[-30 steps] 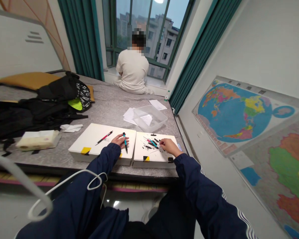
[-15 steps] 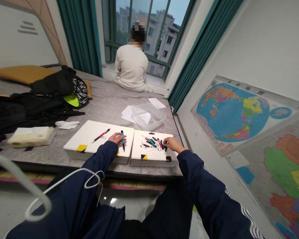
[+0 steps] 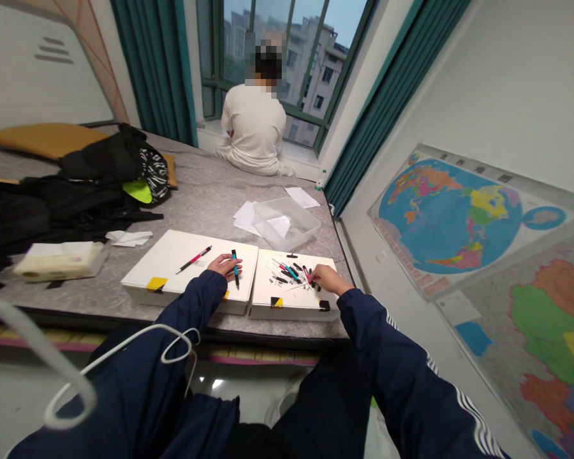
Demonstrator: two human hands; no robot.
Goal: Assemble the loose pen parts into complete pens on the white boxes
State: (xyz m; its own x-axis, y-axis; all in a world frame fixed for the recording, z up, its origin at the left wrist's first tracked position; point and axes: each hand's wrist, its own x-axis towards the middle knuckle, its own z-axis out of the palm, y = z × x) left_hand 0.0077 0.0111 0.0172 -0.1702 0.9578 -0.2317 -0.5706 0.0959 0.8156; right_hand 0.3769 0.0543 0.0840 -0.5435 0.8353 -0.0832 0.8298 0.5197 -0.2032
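My left hand (image 3: 223, 264) rests over the left white box (image 3: 153, 261), its fingers closed on a blue-and-black pen (image 3: 236, 274) that points toward me. A red-and-black pen (image 3: 194, 260) lies on the same box, left of that hand. On the right white box (image 3: 263, 293) is a loose heap of pen parts (image 3: 287, 273) in black, red, blue and white, with thin rods and small pieces. My right hand (image 3: 330, 279) is at the heap's right edge, fingertips pinched together. Whatever they hold is too small to make out.
A clear plastic tub (image 3: 294, 236) and white papers (image 3: 245, 217) lie behind the boxes. Tissues (image 3: 60, 261) and a black bag (image 3: 100, 156) are on the left. Someone in a white shirt (image 3: 253, 124) sits by the window. A white cable (image 3: 124, 335) loops near my left arm.
My right hand has shifted slightly left, and the teal piece seen at its fingertips before no longer shows clearly. The left hand keeps the pen in nearly the same spot.
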